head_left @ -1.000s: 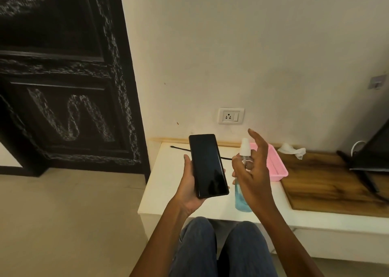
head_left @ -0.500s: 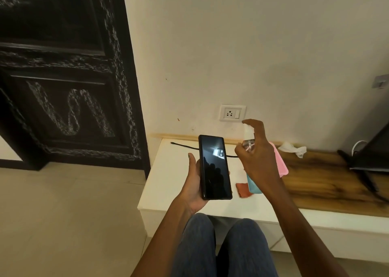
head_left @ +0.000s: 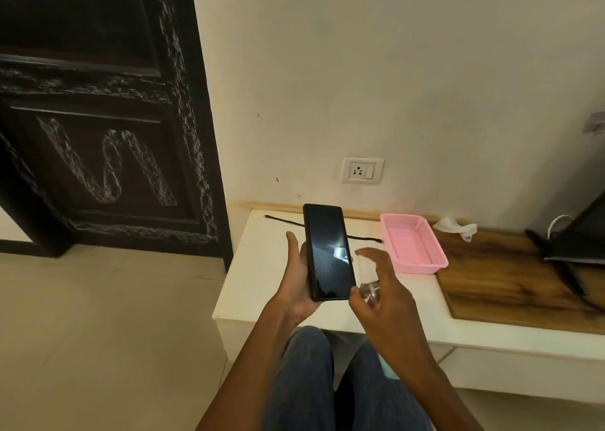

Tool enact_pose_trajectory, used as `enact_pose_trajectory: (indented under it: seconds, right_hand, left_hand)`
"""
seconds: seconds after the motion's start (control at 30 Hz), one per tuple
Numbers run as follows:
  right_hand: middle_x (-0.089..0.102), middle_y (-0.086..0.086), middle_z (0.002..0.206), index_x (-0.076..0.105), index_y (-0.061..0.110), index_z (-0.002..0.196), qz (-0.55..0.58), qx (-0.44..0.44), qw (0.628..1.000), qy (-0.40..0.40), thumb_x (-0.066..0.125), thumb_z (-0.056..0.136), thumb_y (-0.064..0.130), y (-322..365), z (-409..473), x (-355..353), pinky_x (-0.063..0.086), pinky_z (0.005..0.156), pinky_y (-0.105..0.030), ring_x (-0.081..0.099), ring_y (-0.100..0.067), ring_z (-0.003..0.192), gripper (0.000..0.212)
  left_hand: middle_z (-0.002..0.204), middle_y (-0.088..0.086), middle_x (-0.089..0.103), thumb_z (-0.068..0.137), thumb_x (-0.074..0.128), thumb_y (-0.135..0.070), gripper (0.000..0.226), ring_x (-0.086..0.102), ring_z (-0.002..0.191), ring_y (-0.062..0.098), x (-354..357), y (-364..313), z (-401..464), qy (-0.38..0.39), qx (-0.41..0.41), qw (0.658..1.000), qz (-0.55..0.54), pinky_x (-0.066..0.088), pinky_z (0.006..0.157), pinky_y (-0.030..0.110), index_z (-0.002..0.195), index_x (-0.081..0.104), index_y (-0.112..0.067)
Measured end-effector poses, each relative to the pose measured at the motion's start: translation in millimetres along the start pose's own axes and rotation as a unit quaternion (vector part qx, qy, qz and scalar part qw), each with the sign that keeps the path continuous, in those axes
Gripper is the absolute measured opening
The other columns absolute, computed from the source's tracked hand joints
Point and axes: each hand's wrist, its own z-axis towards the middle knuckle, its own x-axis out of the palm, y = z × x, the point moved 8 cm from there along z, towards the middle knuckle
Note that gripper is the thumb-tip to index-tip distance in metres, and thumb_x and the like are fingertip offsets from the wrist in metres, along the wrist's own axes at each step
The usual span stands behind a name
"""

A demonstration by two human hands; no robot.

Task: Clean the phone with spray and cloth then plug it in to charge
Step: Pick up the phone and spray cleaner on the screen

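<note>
The phone (head_left: 328,251) stands nearly upright in the left hand (head_left: 298,280), screen toward the camera, held above the front part of the white desk (head_left: 258,267). The left grip is closed round its lower half: the thumb lies along the left edge and the palm cups the bottom. Small droplets speckle the dark glass near the middle, beside a bright reflection.

Just to the right of the phone, the right hand (head_left: 383,296) grips a small clear spray bottle (head_left: 370,286). The fingers curl round its body, and the forefinger rests on top of the white nozzle, which points toward the screen. A bluish bit of the bottle's base shows under the wrist.

Behind the phone a thin black cable (head_left: 288,221) lies across the desk, running toward a pink basket (head_left: 413,248). A crumpled white cloth (head_left: 456,228) lies beyond the basket, on the wooden board (head_left: 510,286) that covers the right part of the desk. A white wall socket (head_left: 362,170) sits on the wall above the cable. A dark carved door (head_left: 98,109) fills the left side, and the person's knees in blue jeans (head_left: 343,384) show below the hands.
</note>
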Motion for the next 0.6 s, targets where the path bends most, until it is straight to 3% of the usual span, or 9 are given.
enact_pose_trajectory:
  seconds: [0.07,0.17,0.3,0.4,0.47,0.6]
  right_hand:
    - [0.053,0.019,0.08,0.034,0.047,0.118,-0.002,-0.01,1.0,-0.015,0.066,0.084,0.014,6.2,6.9,-3.8,0.051,0.058,-0.01,0.06,-0.009,0.062,0.057]
    - [0.051,0.014,0.07,0.039,0.037,0.121,-0.016,-0.019,0.998,-0.061,0.064,0.085,0.011,15.6,28.8,-18.8,0.057,0.054,-0.031,0.058,-0.013,0.055,0.051]
    - [0.046,0.024,0.073,0.041,0.026,0.126,-0.031,-0.024,0.992,-0.123,0.066,0.085,0.012,20.9,64.7,-42.0,0.045,0.052,-0.009,0.056,-0.008,0.055,0.05]
    - [0.042,0.029,0.075,0.041,0.022,0.127,-0.052,-0.015,0.991,-0.126,0.066,0.084,0.013,17.4,74.8,-46.3,0.038,0.053,-0.003,0.054,-0.006,0.055,0.05]
    - [0.045,0.026,0.074,0.043,0.025,0.124,-0.051,0.002,0.992,-0.116,0.066,0.085,0.015,7.5,67.3,-40.7,0.039,0.053,-0.003,0.056,-0.005,0.057,0.047]
    - [0.055,0.009,0.083,0.041,0.027,0.127,-0.015,0.026,0.995,-0.097,0.067,0.084,0.016,-19.9,36.6,-19.5,0.052,0.062,-0.017,0.057,-0.01,0.062,0.052]
  left_hand:
    - [0.131,0.01,0.06,0.077,0.021,-0.082,0.078,0.056,0.12,0.032,2.1,2.8,-0.1,0.007,-0.007,1.0,-0.004,0.04,0.104,0.054,0.133,0.05,-0.036]
    - [0.129,0.009,0.062,0.073,0.029,-0.081,0.076,0.056,0.122,0.031,4.3,7.8,-2.6,0.013,-0.01,1.0,-0.025,0.037,0.107,0.053,0.125,0.058,-0.034]
    - [0.135,0.012,0.057,0.072,0.035,-0.08,0.08,0.052,0.126,0.033,5.2,16.1,-5.4,0.029,-0.028,0.998,-0.054,0.031,0.11,0.057,0.133,0.052,-0.031]
    - [0.138,0.014,0.053,0.073,0.035,-0.08,0.082,0.049,0.128,0.034,1.3,18.7,-4.3,0.026,-0.032,0.997,-0.057,0.029,0.111,0.057,0.137,0.048,-0.03]
    - [0.138,0.014,0.054,0.071,0.037,-0.08,0.084,0.05,0.127,0.035,-2.9,17.3,-2.5,0.017,-0.028,0.998,-0.06,0.03,0.111,0.056,0.137,0.048,-0.03]
    - [0.135,0.013,0.057,0.073,0.032,-0.08,0.081,0.053,0.124,0.035,-12.2,9.1,4.7,-0.003,-0.016,0.999,-0.045,0.033,0.109,0.057,0.135,0.05,-0.032]
